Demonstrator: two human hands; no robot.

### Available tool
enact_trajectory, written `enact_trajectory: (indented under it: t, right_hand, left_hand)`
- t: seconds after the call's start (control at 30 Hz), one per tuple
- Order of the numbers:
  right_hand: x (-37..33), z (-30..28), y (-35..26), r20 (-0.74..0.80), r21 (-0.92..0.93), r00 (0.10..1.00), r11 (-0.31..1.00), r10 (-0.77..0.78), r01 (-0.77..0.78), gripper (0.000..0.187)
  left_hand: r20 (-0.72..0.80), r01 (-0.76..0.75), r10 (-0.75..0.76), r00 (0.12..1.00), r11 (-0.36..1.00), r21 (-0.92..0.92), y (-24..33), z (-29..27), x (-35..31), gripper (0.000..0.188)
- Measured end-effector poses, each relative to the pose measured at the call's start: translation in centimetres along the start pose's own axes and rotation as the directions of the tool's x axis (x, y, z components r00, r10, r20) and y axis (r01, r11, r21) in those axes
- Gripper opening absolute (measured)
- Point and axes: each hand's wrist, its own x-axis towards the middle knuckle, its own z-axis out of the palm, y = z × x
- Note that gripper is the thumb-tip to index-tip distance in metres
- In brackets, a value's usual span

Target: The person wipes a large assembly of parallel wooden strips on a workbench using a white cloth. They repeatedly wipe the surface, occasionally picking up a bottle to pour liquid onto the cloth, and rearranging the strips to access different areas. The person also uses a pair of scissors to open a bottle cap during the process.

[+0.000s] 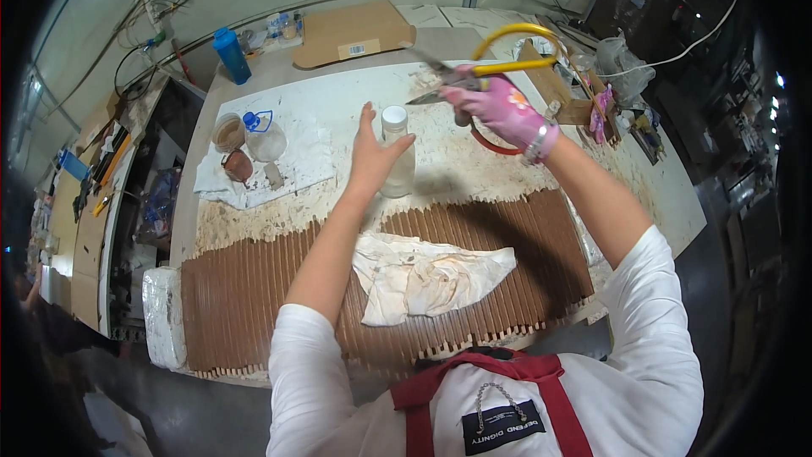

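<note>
My left hand [376,155], bare, has its thumb and fingers apart around the near left side of a clear bottle [399,176] with a white lid. The thumb crosses in front of the bottle; whether it presses on it I cannot tell. My right hand [504,110], in a pink glove, is closed on a pair of large scissors [518,63] with a yellow and a red handle loop. Their blades stand apart and point left, above the table. Below my hands, a crumpled, stained white cloth [423,281] lies on a row of brown sticks [245,305].
At the left, a blue-capped jug [266,142] and a jar [228,132] stand on a white cloth [292,178]. A blue bottle [231,57] and a flat cardboard box [355,30] sit at the back. An open carton [562,89] of odds and ends is back right.
</note>
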Motion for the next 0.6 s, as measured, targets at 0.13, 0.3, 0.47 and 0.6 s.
enact_trajectory:
  t: [0.13,0.3,0.47,0.6]
  right_hand:
    - [3.0,1.4,0.5,-0.027,-0.67,0.994,0.74,-0.105,0.06,0.043]
    - [3.8,2.1,-1.1,-0.037,-0.603,0.992,0.789,0.124,-0.121,0.047]
    - [6.6,0.9,-2.3,0.324,-0.581,0.945,0.798,0.047,0.159,0.042]
    - [7.8,2.4,-4.7,0.298,-0.654,0.911,0.756,0.286,-0.023,0.039]
  left_hand:
    - [0.233,0.225,-0.178,0.956,0.954,-0.196,-0.1,0.8,0.7,0.058]
    - [0.184,0.18,-0.143,0.973,0.962,-0.207,-0.1,0.7,0.4,0.044]
    - [0.179,0.132,-0.097,0.979,0.972,-0.195,0.5,0.7,0.5,0.045]
    - [0.189,0.154,-0.124,0.974,0.976,-0.154,0.3,0.8,1.0,0.048]
